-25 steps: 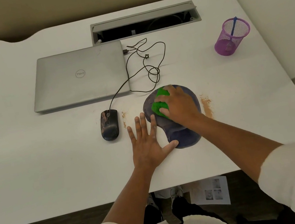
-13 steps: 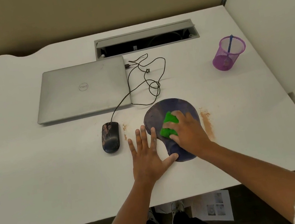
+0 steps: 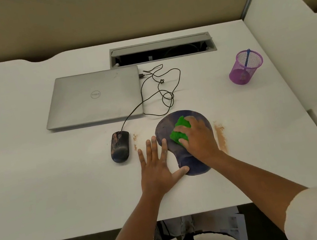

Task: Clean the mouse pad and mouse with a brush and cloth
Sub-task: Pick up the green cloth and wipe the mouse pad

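A dark blue mouse pad (image 3: pixel 164 128) with a wrist rest lies on the white desk (image 3: pixel 39 193). My right hand (image 3: pixel 198 139) presses a green cloth (image 3: pixel 180 132) onto the middle of the pad, fingers closed over it. My left hand (image 3: pixel 157 167) lies flat on the desk, fingers spread, its thumb and forefinger touching the pad's left edge. A black wired mouse (image 3: pixel 120 146), smeared with brown dirt, sits to the left of the pad. No brush shows outside the cup.
Brown dust (image 3: pixel 220 135) streaks the desk right of the pad, with a smaller patch (image 3: pixel 135 139) between pad and mouse. A closed silver laptop (image 3: pixel 94 97) and the looped mouse cable (image 3: pixel 160 89) lie behind. A purple mesh cup (image 3: pixel 245 66) holding a blue stick stands far right. An open cable tray (image 3: pixel 162 49) is at the back.
My right hand has slid the green cloth back and forth over the pad, toward me and then up again. The left hand has stayed flat. The head camera has tilted up.
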`<action>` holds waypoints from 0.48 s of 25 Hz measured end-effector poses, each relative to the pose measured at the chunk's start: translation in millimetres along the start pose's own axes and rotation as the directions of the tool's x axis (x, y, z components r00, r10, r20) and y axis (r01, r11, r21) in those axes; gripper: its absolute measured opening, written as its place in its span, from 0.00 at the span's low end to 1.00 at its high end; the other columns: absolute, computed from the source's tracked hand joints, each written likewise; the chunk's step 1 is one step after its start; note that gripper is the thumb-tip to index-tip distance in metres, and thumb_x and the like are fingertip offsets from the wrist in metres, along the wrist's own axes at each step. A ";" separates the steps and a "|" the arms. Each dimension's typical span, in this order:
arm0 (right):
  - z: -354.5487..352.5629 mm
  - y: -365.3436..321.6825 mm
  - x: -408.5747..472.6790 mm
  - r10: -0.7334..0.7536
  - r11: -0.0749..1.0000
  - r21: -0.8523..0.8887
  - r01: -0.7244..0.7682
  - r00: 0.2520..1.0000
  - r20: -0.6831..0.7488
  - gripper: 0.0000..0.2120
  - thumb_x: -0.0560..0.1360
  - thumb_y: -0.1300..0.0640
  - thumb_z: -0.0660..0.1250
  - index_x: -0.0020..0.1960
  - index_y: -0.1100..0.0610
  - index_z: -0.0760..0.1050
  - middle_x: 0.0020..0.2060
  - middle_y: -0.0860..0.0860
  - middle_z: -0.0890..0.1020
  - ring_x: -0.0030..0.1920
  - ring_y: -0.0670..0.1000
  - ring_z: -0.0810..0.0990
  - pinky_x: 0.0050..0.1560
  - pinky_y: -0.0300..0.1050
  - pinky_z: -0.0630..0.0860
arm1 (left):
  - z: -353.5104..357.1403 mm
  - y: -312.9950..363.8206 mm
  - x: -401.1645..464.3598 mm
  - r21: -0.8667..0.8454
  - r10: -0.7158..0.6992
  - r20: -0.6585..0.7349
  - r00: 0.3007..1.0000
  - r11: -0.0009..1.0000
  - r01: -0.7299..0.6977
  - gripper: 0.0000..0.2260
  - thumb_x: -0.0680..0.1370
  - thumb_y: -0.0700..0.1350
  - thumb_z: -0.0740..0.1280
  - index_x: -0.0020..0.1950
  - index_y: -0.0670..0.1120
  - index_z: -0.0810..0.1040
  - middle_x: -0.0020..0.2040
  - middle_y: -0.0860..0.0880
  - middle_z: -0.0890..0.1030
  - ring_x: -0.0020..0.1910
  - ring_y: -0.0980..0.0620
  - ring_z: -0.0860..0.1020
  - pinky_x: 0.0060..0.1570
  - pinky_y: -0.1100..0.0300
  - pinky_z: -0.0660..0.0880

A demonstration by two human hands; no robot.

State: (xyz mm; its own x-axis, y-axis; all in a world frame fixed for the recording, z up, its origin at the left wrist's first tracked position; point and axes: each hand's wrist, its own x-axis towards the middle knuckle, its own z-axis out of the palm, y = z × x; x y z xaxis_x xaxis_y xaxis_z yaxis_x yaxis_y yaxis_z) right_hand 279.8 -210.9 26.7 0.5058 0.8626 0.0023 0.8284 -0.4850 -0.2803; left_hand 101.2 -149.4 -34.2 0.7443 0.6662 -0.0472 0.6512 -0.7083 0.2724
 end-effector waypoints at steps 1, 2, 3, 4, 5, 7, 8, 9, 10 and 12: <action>1.8 1.0 -3.7 -0.015 1.000 0.007 0.015 1.000 0.002 0.16 0.78 0.50 0.67 0.65 0.45 0.76 0.70 0.53 0.69 0.63 0.58 0.72 0.58 0.51 0.75 | 0.1 0.1 0.2 -0.002 0.000 0.003 1.000 1.000 0.000 0.50 0.71 0.82 0.50 0.84 0.53 0.44 0.84 0.47 0.39 0.82 0.46 0.37 0.78 0.41 0.36; 0.7 3.5 -3.3 0.026 0.999 0.041 -0.026 1.000 -0.010 0.16 0.77 0.50 0.67 0.65 0.46 0.76 0.69 0.53 0.69 0.63 0.58 0.71 0.59 0.51 0.75 | -0.2 0.8 0.4 -0.001 -0.003 0.009 1.000 1.000 0.003 0.50 0.71 0.82 0.50 0.84 0.54 0.43 0.84 0.47 0.39 0.82 0.46 0.37 0.78 0.41 0.36; -2.4 4.6 -0.1 0.111 0.989 0.102 -0.107 0.993 -0.030 0.17 0.77 0.51 0.68 0.65 0.46 0.76 0.69 0.53 0.70 0.63 0.58 0.71 0.58 0.51 0.76 | -1.3 1.5 0.5 0.001 -0.006 0.020 1.000 1.000 0.006 0.50 0.71 0.82 0.49 0.84 0.54 0.42 0.84 0.47 0.38 0.82 0.46 0.36 0.78 0.41 0.35; -6.3 3.4 3.0 0.199 0.966 0.180 -0.188 0.979 -0.050 0.17 0.77 0.52 0.69 0.65 0.46 0.76 0.68 0.52 0.70 0.63 0.58 0.72 0.56 0.50 0.77 | -2.8 2.0 -0.1 0.002 -0.009 0.035 0.999 1.000 0.009 0.50 0.71 0.82 0.48 0.84 0.54 0.41 0.84 0.47 0.37 0.82 0.47 0.34 0.79 0.41 0.35; -9.3 -0.6 6.2 0.254 0.941 0.250 -0.230 0.965 -0.067 0.18 0.76 0.52 0.70 0.65 0.47 0.76 0.67 0.52 0.70 0.62 0.58 0.72 0.56 0.50 0.77 | -4.6 1.6 -1.0 0.002 -0.010 0.047 0.999 1.000 0.010 0.50 0.71 0.82 0.47 0.84 0.55 0.40 0.83 0.47 0.37 0.81 0.47 0.33 0.79 0.41 0.35; -8.6 -12.8 7.2 0.242 0.933 0.301 -0.197 0.963 -0.122 0.18 0.76 0.52 0.70 0.65 0.47 0.76 0.65 0.52 0.73 0.62 0.56 0.73 0.60 0.48 0.75 | -8.8 0.8 -4.7 -0.014 0.012 0.051 0.999 1.000 -0.011 0.48 0.73 0.81 0.47 0.83 0.54 0.37 0.83 0.47 0.37 0.81 0.48 0.33 0.79 0.41 0.38; -6.3 -19.3 7.1 0.210 0.941 0.298 -0.159 0.967 -0.146 0.17 0.75 0.52 0.70 0.64 0.47 0.77 0.64 0.52 0.74 0.62 0.55 0.74 0.62 0.45 0.73 | -11.5 -1.1 -8.3 -0.027 0.038 0.035 0.999 0.999 -0.037 0.47 0.74 0.79 0.48 0.83 0.54 0.38 0.84 0.48 0.38 0.81 0.49 0.34 0.80 0.42 0.40; -4.4 -25.0 7.3 0.188 0.943 0.303 -0.134 0.970 -0.154 0.17 0.76 0.52 0.70 0.64 0.47 0.77 0.64 0.52 0.74 0.62 0.54 0.74 0.62 0.41 0.70 | -13.9 -4.5 -13.5 -0.033 0.064 0.006 0.998 0.997 -0.063 0.46 0.76 0.78 0.48 0.84 0.52 0.39 0.84 0.48 0.40 0.82 0.49 0.36 0.81 0.43 0.42; -3.3 -30.8 9.2 0.182 0.938 0.321 -0.128 0.972 -0.146 0.17 0.76 0.52 0.70 0.64 0.47 0.77 0.64 0.52 0.74 0.62 0.54 0.74 0.61 0.39 0.68 | -16.4 -10.5 -19.9 -0.030 0.076 -0.034 0.997 0.997 -0.077 0.44 0.78 0.75 0.49 0.84 0.51 0.40 0.84 0.48 0.42 0.82 0.49 0.38 0.81 0.44 0.44; -2.9 -41.3 16.2 0.192 0.916 0.378 -0.139 0.976 -0.107 0.17 0.75 0.53 0.70 0.64 0.48 0.77 0.64 0.53 0.74 0.62 0.55 0.74 0.61 0.40 0.67 | -22.1 -27.1 -32.1 -0.014 0.040 -0.129 0.991 0.999 -0.042 0.41 0.80 0.71 0.51 0.84 0.49 0.43 0.84 0.48 0.44 0.83 0.48 0.42 0.81 0.47 0.43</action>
State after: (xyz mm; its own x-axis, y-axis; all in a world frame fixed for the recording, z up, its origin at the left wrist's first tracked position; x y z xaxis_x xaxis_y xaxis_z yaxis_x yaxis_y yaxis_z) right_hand 254.5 -177.3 41.2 0.6783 0.7330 0.0512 0.5973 -0.5094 -0.6194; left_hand 56.3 -146.4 -18.8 0.7446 0.6616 0.0882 0.6168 -0.7326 0.2879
